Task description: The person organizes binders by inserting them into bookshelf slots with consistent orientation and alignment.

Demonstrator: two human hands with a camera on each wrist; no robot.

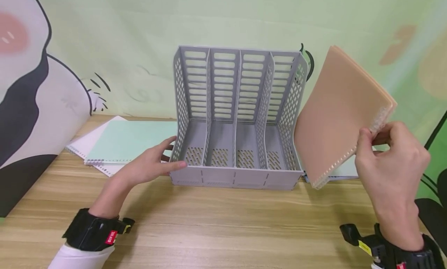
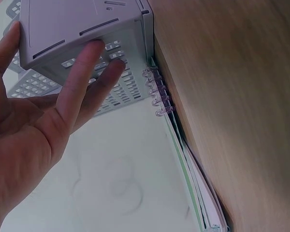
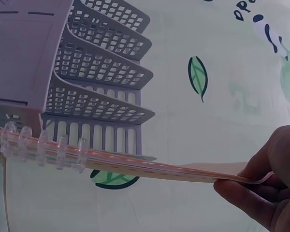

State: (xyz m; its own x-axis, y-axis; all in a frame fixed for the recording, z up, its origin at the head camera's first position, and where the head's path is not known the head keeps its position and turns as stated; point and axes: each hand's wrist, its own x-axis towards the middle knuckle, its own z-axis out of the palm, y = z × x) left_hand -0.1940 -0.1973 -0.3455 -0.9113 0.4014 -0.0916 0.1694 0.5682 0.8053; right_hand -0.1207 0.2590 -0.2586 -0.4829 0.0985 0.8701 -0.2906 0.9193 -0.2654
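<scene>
A grey four-slot file rack (image 1: 237, 178) stands upright on the table. At its front left corner my left hand (image 1: 148, 164) rests, thumb over the front edge and extended fingers against the perforated side wall; the left wrist view shows those fingers (image 2: 82, 77) touching the outer side. My right hand (image 1: 394, 164) pinches an orange-tan spiral notebook (image 1: 343, 106) between thumb and fingers near its bound edge. The notebook hangs tilted, just right of the rack. In the right wrist view the notebook (image 3: 135, 166) appears edge-on, its clear rings towards the rack.
Left of the rack lie a mint green spiral notebook (image 1: 134, 139) and white ones (image 1: 90, 135) in a loose stack. Behind the tan notebook, a pale blue notebook (image 1: 343, 170) partly shows on the table. A printed cloth (image 1: 139, 28) hangs behind the wooden table (image 1: 216, 226).
</scene>
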